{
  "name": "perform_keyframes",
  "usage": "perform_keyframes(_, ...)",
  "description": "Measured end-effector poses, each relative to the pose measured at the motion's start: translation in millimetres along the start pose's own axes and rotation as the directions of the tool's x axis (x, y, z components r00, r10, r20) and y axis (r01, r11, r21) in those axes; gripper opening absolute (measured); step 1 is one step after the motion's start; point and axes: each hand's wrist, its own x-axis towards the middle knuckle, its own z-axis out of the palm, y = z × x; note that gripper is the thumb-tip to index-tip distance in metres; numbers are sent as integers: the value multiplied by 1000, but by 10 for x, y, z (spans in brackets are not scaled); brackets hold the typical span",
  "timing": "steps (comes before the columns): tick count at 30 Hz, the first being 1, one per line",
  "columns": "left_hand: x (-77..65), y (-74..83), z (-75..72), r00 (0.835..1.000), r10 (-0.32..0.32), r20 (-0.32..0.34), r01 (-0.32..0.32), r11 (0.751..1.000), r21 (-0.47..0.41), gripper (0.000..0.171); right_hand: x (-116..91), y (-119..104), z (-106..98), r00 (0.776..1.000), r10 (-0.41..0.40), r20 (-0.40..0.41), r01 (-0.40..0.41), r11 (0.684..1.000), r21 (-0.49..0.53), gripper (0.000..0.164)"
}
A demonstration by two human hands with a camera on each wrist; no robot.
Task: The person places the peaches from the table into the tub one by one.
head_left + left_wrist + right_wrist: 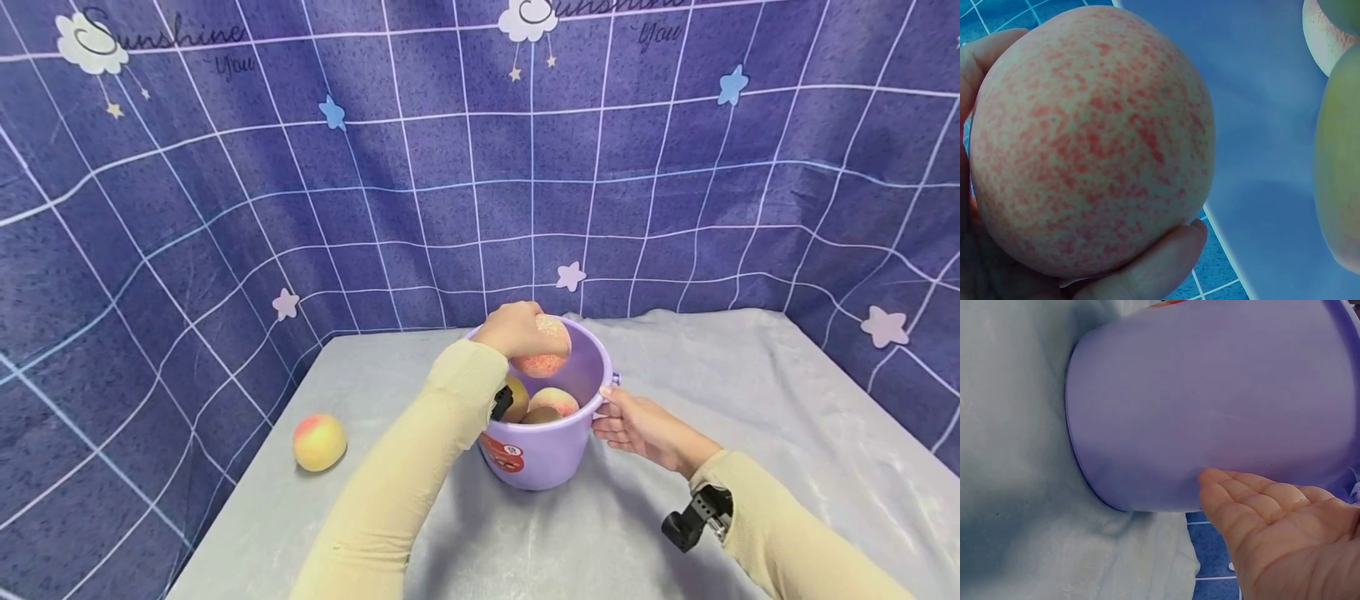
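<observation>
A red-speckled peach (542, 363) is in my left hand (517, 331), inside the far rim of a purple bucket (540, 458). Fingers and thumb curve round the peach (1094, 144) from both sides in the left wrist view. Lower in the bucket lie another peach (555, 401), a yellowish-brown fruit (516, 400) and a dark brown round one (542, 415). My right hand (645, 429) holds the bucket at its right side, thumb at the rim. Its fingers (1260, 497) lie along the outer wall in the right wrist view.
A yellow and pink peach (319, 442) sits on the grey cloth-covered table (720, 367), left of my left forearm. A blue gridded curtain (420, 167) hangs behind the table and along its sides. The bucket's handle lug (617, 379) sticks out at its right.
</observation>
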Motion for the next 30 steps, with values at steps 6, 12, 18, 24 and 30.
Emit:
perform_keyframes(6, -10, 3, -11, 1000, 7, 2, -7, 1000, 14, 50, -2, -18, -13, 1000, 1, 1, -1, 1000, -18, 74)
perform_keyframes(12, -21, 10, -18, 1000, 6, 15, -6, 1000, 30, 53, 6, -7, -25, 1000, 3, 3, -2, 1000, -18, 75)
perform_keyframes(18, -23, 36, -11, 999, 16, 32, -17, 999, 34, 53, -2, -1, -32, 1000, 7, 11, -7, 1000, -10, 74)
perform_keyframes(24, -29, 67, -10, 1000, 20, 19, -21, 995, 96, 51, -7, -4, -30, 1000, 6, 1, -6, 1000, -12, 74)
perform_keyframes(30, -27, 73, -22, 999, 49, 1, -48, 990, 134, 54, -5, -6, -34, 1000, 0, 16, 1, 1000, -22, 75)
